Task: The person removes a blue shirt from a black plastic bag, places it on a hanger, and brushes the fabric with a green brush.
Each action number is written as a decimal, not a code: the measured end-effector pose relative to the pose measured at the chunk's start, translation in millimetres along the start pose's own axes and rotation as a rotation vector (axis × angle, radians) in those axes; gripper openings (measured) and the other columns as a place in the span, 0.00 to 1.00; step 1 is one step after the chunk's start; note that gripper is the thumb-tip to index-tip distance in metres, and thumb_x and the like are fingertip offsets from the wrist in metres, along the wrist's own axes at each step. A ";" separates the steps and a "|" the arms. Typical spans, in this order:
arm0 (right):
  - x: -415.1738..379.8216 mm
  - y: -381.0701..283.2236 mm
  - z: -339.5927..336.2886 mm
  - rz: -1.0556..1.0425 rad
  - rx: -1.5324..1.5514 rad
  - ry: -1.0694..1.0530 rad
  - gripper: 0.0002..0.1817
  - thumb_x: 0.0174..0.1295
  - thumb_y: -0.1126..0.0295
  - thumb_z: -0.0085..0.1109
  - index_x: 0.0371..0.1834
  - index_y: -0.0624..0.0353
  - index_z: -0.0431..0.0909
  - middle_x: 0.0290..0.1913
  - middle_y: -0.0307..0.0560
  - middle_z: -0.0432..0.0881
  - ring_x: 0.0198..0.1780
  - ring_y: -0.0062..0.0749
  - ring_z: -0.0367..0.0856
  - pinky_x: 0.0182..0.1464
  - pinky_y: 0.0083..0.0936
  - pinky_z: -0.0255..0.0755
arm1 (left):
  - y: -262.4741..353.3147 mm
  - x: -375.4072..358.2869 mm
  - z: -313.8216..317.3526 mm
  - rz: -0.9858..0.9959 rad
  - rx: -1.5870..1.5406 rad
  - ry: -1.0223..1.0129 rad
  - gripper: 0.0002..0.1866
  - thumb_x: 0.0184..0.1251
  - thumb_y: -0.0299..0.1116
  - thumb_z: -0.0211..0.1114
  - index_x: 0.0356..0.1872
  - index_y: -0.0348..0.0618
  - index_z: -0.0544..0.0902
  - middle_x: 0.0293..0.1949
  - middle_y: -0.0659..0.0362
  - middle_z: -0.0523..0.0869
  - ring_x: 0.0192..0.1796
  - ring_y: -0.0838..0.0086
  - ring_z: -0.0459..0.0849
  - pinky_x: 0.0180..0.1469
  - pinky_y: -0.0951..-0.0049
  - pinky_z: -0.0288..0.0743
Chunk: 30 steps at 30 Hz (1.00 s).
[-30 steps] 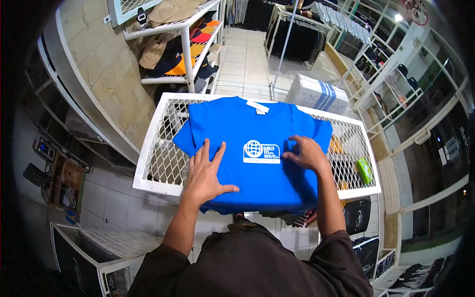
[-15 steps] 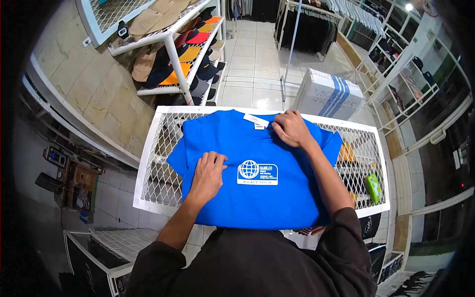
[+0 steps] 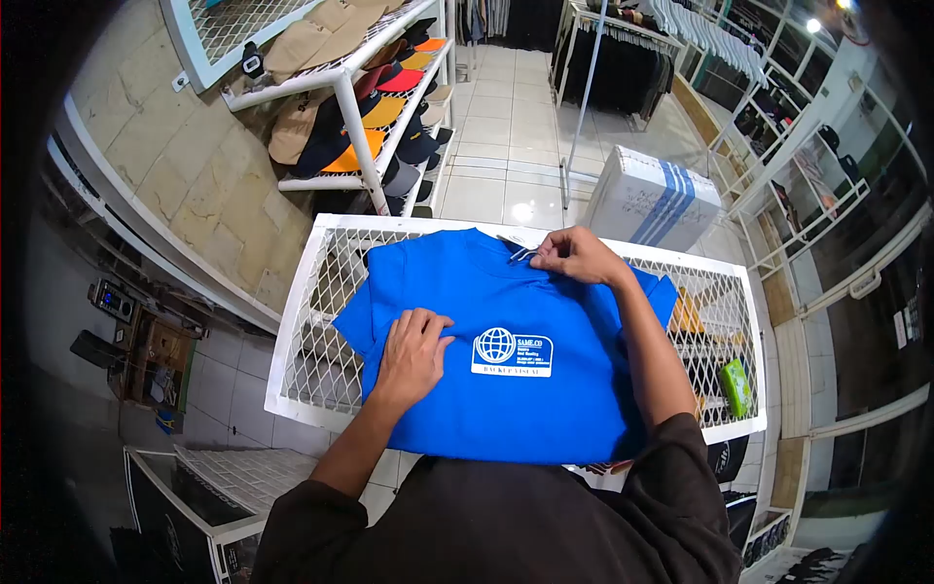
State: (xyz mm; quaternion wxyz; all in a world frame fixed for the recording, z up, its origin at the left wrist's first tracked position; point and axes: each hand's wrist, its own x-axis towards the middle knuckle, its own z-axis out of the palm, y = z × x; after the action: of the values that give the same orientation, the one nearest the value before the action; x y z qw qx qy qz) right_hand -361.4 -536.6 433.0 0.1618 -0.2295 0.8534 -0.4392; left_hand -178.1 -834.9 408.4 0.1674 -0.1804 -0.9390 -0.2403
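Note:
A blue T-shirt [image 3: 457,419] with a white globe print lies front up on a white mesh-topped table [image 3: 309,389]. My left hand [image 3: 413,355] rests on the left side of its chest, fingers stretched out over the fabric. At the neckline, the fingertips of my right hand [image 3: 576,258] are pinched together on the collar edge. Just left of those fingers shows a white tag [image 3: 523,237], partly hidden by the collar. Whether the fingers also hold the tag, I cannot make out.
A green packet [image 3: 736,388] lies at the table's right end. Behind the table stands a white wrapped box with blue stripes [image 3: 654,200]. A white rack of caps [image 3: 375,146] is at the back left, with hanging clothes [image 3: 613,73] further back.
My right hand has gone from lying on the collar to pinching it, and the neck edge is lifted with the tag shifted. My left hand stays almost in place. The view has tilted slightly.

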 end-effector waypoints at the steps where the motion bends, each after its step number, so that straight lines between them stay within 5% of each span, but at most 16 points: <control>1: 1.6 -1.3 -1.4 -0.003 -0.004 -0.001 0.12 0.63 0.64 0.76 0.33 0.61 0.87 0.29 0.40 0.88 0.32 0.19 0.79 0.38 0.23 0.74 | 4.2 2.3 -3.2 -0.001 0.000 0.005 0.12 0.66 0.29 0.71 0.49 0.41 0.83 0.46 0.54 0.80 0.52 0.58 0.79 0.54 0.59 0.72; 4: 8.3 -4.0 -8.3 0.036 0.051 0.002 0.10 0.67 0.66 0.72 0.35 0.63 0.87 0.31 0.38 0.88 0.33 0.20 0.80 0.39 0.22 0.74 | 13.6 6.0 -9.0 0.056 0.062 0.185 0.17 0.61 0.34 0.76 0.49 0.41 0.84 0.45 0.54 0.82 0.51 0.57 0.80 0.53 0.60 0.74; 11: 39.0 -17.7 -14.4 -0.049 0.234 0.028 0.12 0.74 0.64 0.64 0.42 0.65 0.83 0.35 0.39 0.86 0.38 0.20 0.81 0.43 0.21 0.76 | 16.6 -3.7 4.2 0.264 -0.095 -0.042 0.15 0.64 0.38 0.74 0.47 0.43 0.86 0.43 0.57 0.82 0.47 0.61 0.81 0.49 0.61 0.75; 17: 58.9 -64.7 -20.0 -0.290 0.201 0.737 0.16 0.72 0.61 0.64 0.40 0.67 0.84 0.28 0.44 0.85 0.31 0.24 0.82 0.37 0.27 0.76 | 18.0 -6.5 6.8 0.294 -0.074 -0.069 0.13 0.67 0.39 0.71 0.45 0.42 0.86 0.42 0.56 0.81 0.47 0.61 0.80 0.51 0.60 0.75; 23: 14.8 -137.4 -36.8 -0.564 0.312 0.851 0.13 0.74 0.64 0.65 0.43 0.66 0.84 0.32 0.40 0.86 0.32 0.21 0.87 0.33 0.20 0.79 | 20.5 -13.7 4.3 0.304 0.006 -0.044 0.13 0.66 0.38 0.72 0.46 0.42 0.86 0.42 0.55 0.84 0.48 0.59 0.82 0.51 0.60 0.76; 27: -32.2 -171.6 -34.8 -0.665 0.246 0.898 0.12 0.75 0.65 0.64 0.43 0.66 0.85 0.33 0.38 0.87 0.34 0.18 0.86 0.36 0.19 0.79 | 40.0 -19.0 -30.5 0.371 -0.089 0.034 0.16 0.64 0.40 0.74 0.48 0.43 0.87 0.42 0.54 0.86 0.49 0.58 0.83 0.53 0.59 0.76; 30: -83.1 -206.3 -21.2 -0.750 0.193 0.907 0.10 0.75 0.67 0.63 0.45 0.64 0.85 0.34 0.37 0.87 0.33 0.17 0.84 0.37 0.17 0.78 | 63.0 -18.1 -71.7 0.446 -0.065 0.357 0.15 0.61 0.36 0.76 0.47 0.44 0.88 0.41 0.53 0.85 0.48 0.57 0.84 0.54 0.58 0.76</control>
State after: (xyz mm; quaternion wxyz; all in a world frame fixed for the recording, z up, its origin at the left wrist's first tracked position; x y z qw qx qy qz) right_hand -250.1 -583.0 621.1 -0.3650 -0.2891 0.6540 -0.5963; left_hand -119.5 -824.6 485.2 0.3727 -0.3425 -0.8237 -0.2554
